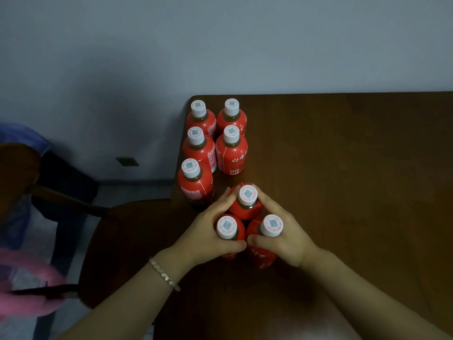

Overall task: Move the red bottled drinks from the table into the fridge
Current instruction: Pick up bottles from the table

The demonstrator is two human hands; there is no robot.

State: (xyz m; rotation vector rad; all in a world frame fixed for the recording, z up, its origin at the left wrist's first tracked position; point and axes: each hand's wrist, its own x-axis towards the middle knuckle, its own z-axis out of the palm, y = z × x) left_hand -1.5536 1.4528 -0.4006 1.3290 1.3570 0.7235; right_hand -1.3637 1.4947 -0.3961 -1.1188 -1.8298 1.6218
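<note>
Three red bottles with white caps stand bunched together near the table's left edge: a far one (247,204), a near-left one (228,228) and a near-right one (266,253). My left hand (208,231) wraps the cluster from the left, and my right hand (282,234) wraps it from the right, so both hands press the three together. Several more red bottles (231,153) stand upright in rows behind them, toward the table's far left corner. No fridge is in view.
The dark wooden table (343,155) runs to the right and meets a grey wall (220,45). A dark wooden chair (117,241) stands left of the table. Pink cloth (27,285) lies at the lower left.
</note>
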